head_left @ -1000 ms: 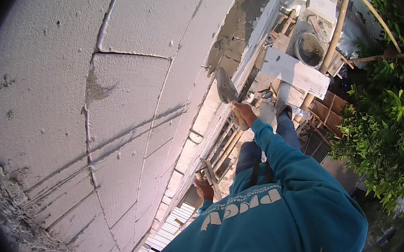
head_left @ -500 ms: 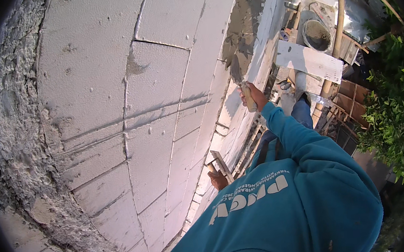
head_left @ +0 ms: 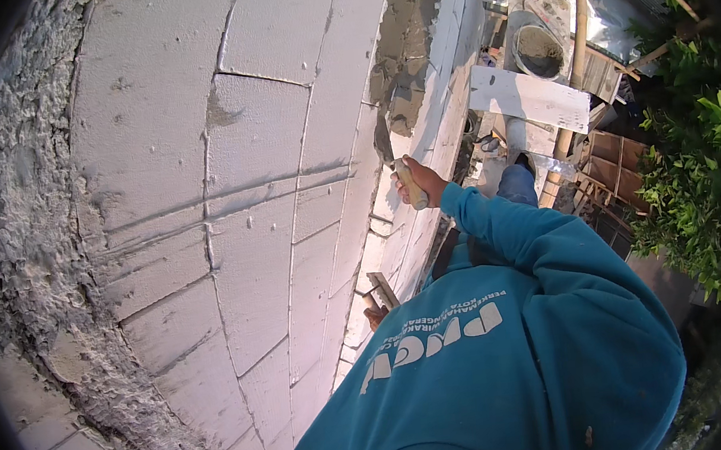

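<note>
Hands: right [head_left: 424, 181] grips one trowel [head_left: 409, 184]; left [head_left: 376, 315] one float [head_left: 383, 290].

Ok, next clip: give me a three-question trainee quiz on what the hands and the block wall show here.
1. True or false: the right hand holds a tool by its pale handle against the wall.
2. What does the left hand hold? A) a bucket B) a flat wooden-looking board C) a hose
3. Fill in: the patch where the right hand works is covered in grey ____.

Key: 1 true; 2 B; 3 mortar. The tool's blade is hard to make out against the mortar patch, and the left hand is largely hidden by the teal sleeve.
</note>
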`<state>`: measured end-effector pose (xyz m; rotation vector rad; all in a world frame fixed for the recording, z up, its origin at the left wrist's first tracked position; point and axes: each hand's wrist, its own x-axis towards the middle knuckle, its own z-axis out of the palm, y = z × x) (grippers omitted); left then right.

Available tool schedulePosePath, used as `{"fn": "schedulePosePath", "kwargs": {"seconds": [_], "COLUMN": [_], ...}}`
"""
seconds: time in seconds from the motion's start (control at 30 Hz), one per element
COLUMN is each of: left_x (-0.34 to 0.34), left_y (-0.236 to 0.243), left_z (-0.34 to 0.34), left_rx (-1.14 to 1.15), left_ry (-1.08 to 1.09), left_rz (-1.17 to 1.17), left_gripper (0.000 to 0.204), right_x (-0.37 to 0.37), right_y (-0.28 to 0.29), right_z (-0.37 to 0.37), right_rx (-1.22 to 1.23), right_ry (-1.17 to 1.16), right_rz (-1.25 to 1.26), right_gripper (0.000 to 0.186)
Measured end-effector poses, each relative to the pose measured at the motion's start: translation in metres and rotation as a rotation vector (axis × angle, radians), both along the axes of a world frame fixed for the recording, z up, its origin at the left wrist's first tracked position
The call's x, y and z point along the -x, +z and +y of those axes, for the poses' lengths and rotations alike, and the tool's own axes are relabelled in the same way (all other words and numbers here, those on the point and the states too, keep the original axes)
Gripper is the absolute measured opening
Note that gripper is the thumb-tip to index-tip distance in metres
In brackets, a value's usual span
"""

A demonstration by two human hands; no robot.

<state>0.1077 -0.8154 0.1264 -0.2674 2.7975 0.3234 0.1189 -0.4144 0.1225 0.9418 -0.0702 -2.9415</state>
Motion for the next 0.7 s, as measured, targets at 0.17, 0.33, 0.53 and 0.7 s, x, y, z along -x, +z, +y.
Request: {"fn": "schedulePosePath", "kwargs": {"seconds": [0.17, 0.33, 0.53, 0.7], "left_x": [0.017, 0.038, 0.039, 0.013], "left_y": [-0.004, 0.007, 0.004, -0.001], "left_z": [0.03, 0.091, 0.208, 0.332], "left_rx": [-0.111, -0.222, -0.555, -0.128], "left_ry": [-0.095, -0.35, -0.36, -1.086], "left_rz": [0.132, 0.045, -0.326, -0.036], "left_gripper": [0.037, 0.05, 0.047, 0.049], "right_x": [-0.084, -0.169, -0.265, -0.341], "right_y": [0.011, 0.015, -0.004, -0.071], "right_z": [0.062, 0.098, 0.119, 0.146], "right_rx": [-0.328, -0.45, -0.798, -0.958], "right_ry": [0.126, 0.154, 0.017, 0.241], "right_rz": [-0.104, -0.418, -0.719, -0.96], "right_gripper": [0.05, 0.035, 0.028, 0.04]}}
